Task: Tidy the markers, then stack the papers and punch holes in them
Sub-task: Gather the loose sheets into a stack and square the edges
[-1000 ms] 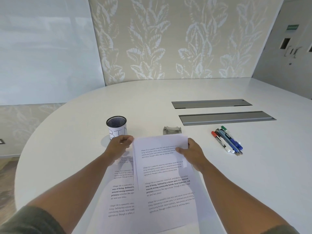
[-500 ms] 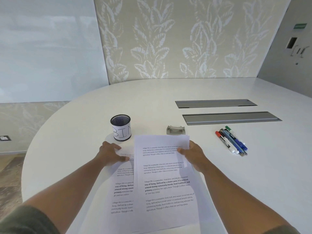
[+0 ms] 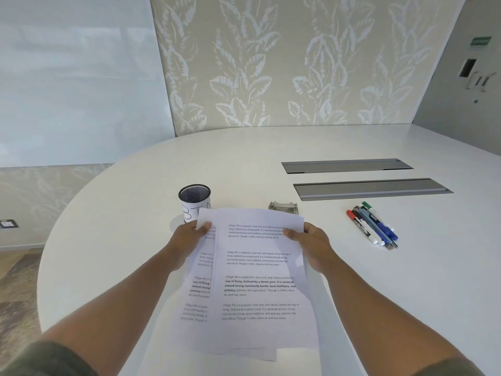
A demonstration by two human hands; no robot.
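Observation:
Printed papers (image 3: pixel 257 283) are held in front of me above the white table (image 3: pixel 108 240), loosely overlapped, with one sheet sticking out to the left. My left hand (image 3: pixel 189 237) pinches their upper left edge. My right hand (image 3: pixel 309 240) grips the upper right edge, thumb on top. A metal hole punch (image 3: pixel 283 207) sits just beyond the papers' top edge. Several markers (image 3: pixel 372 226), red, black, blue and green, lie in a row on the table to the right. A black mesh cup (image 3: pixel 194 202) with a handwritten white label stands at the left, partly hidden by the papers.
Two grey cable hatches (image 3: pixel 371 188) are set into the tabletop behind the markers. The table's curved edge (image 3: pixel 43 267) runs along the left, with floor beyond. A patterned wall stands behind the table.
My left hand moved from the lower sheet on the table to grasp the papers' upper left edge. The sheets have come closer together and lifted, now covering part of the cup.

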